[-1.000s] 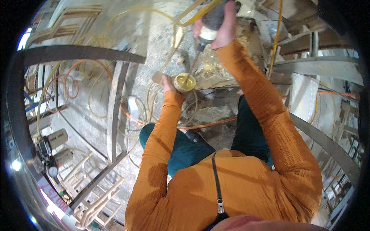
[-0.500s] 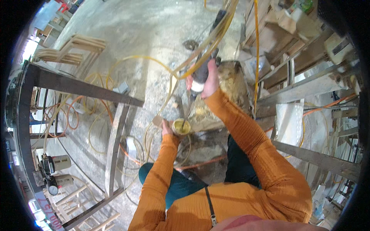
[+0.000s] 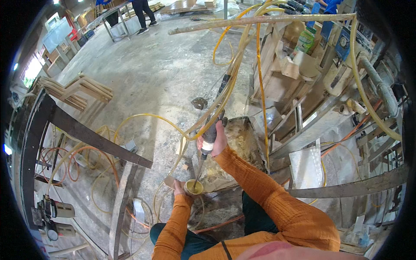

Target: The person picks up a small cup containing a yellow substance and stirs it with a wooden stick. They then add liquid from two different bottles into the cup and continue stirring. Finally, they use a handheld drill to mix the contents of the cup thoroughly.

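Left grip (image 3: 178,187) wrapped around a small round wooden cup (image 3: 193,187), pinching it by the rim and side, down low over the chip-covered wooden block (image 3: 236,149). Right grip (image 3: 216,143) pressed tight around a slim pneumatic grinder (image 3: 209,138), up and a bit right of the left one, with the thin bit pointing down into the cup's mouth. Couldn't tell whether the tip actually touched the inside. Yellow air hose (image 3: 242,52) running up and away from the back of the tool, looping over a horizontal pole (image 3: 260,19) far above the right grip. More yellow and orange hose coiled on the concrete floor (image 3: 151,73) off to the left of the left grip, plus a steel frame (image 3: 86,134) out that way.

Risk-wise, looked sketchy: cup held freehand, fingers right next to a spinning bit. A catch on the inner wall could probably have yanked the cup out of that pinch, or walked the bit up over the rim into the fingertips. Hose drag from overhead could also have tugged the tool off line. Loose dust on the block wouldn't have helped footing for the cup either.
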Demonstrator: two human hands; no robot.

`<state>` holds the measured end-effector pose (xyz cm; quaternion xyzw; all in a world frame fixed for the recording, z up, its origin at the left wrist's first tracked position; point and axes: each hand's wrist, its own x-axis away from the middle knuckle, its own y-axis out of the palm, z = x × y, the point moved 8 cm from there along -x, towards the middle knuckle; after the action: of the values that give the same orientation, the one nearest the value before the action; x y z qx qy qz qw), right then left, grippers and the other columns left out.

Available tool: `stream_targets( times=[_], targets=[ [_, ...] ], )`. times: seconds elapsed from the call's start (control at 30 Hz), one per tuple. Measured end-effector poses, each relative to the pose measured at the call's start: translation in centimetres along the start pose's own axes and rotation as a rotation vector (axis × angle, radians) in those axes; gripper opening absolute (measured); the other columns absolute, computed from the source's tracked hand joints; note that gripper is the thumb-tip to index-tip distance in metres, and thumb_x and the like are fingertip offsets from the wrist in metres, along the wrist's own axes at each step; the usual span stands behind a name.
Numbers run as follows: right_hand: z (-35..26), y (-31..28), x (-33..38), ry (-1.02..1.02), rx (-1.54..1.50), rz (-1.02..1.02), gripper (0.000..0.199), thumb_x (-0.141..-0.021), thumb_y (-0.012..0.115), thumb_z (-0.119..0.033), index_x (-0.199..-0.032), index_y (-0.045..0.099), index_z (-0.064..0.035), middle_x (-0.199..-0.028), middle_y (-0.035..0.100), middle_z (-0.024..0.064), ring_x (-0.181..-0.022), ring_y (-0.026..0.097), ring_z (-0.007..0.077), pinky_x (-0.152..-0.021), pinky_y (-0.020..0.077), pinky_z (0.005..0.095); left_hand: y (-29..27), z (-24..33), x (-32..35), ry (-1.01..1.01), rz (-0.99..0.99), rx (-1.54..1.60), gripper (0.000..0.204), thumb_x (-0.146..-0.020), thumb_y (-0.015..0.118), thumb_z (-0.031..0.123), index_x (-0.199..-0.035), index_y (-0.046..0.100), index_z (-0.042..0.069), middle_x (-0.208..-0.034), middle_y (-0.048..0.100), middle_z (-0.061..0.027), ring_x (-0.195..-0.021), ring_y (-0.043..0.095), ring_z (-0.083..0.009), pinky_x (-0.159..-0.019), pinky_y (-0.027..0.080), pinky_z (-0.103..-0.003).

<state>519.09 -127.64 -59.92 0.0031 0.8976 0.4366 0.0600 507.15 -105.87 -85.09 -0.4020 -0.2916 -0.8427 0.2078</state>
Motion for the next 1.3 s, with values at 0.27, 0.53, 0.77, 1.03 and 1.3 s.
stream_targets(
  times=[0.27,0.53,0.77,1.03,1.3],
  targets=[
    [-0.1,0.3,0.2,0.005,0.032,0.003,0.065,-0.081,0.034,-0.068,-0.081,0.051,-0.0046,-0.052,0.05,0.0099,-0.041,0.051,0.0221,-0.041,0.0432,0.034,0.3,0.2,1.4,-0.032,-0.007,-0.017,0.05,-0.082,0.048,0.056,-0.091,0.051,0.007,-0.086,0.056,-0.0098,-0.073,0.058,-0.0288,-0.065,0.05,-0.047],
    [-0.2,-0.4,0.2,0.001,-0.001,0.007,0.06,-0.082,0.038,-0.064,-0.078,0.05,-0.0057,-0.054,0.051,0.0082,-0.041,0.05,0.0191,-0.039,0.0427,0.0307,1.2,-0.7,1.3,-0.11,-0.081,0.038,0.057,-0.081,0.048,0.058,-0.099,0.053,0.004,-0.09,0.058,-0.0101,-0.076,0.059,-0.0289,-0.068,0.05,-0.045],
    [-0.3,-1.1,-0.2,-0.067,0.07,0.024,0.066,-0.083,0.029,-0.067,-0.08,0.053,-0.0052,-0.05,0.05,0.0108,-0.04,0.049,0.0215,-0.038,0.0421,0.0333,0.7,-0.8,-0.5,-0.025,-0.156,0.03,0.068,-0.079,0.053,0.058,-0.119,0.044,0.003,-0.103,0.055,-0.0114,-0.086,0.058,-0.0282,-0.073,0.049,-0.044],
    [0.2,0.0,0.0,0.051,0.039,0.022,0.073,-0.076,0.028,-0.075,-0.08,0.052,-0.0061,-0.051,0.046,0.0103,-0.041,0.045,0.0232,-0.041,0.0408,0.0352,-0.8,0.3,-1.3,0.028,-0.02,-0.102,0.057,-0.081,0.045,0.061,-0.092,0.056,0.007,-0.086,0.062,-0.0125,-0.074,0.061,-0.0306,-0.068,0.051,-0.047],
    [-0.7,0.0,-0.6,-0.068,0.169,-0.13,0.069,-0.081,0.026,-0.071,-0.082,0.051,-0.0063,-0.055,0.047,0.0114,-0.044,0.046,0.0239,-0.043,0.0411,0.0364,0.2,-0.5,0.2,-0.064,-0.048,0.034,0.06,-0.082,0.042,0.061,-0.103,0.054,0.006,-0.094,0.061,-0.011,-0.083,0.06,-0.0306,-0.073,0.049,-0.05]
  ],
)
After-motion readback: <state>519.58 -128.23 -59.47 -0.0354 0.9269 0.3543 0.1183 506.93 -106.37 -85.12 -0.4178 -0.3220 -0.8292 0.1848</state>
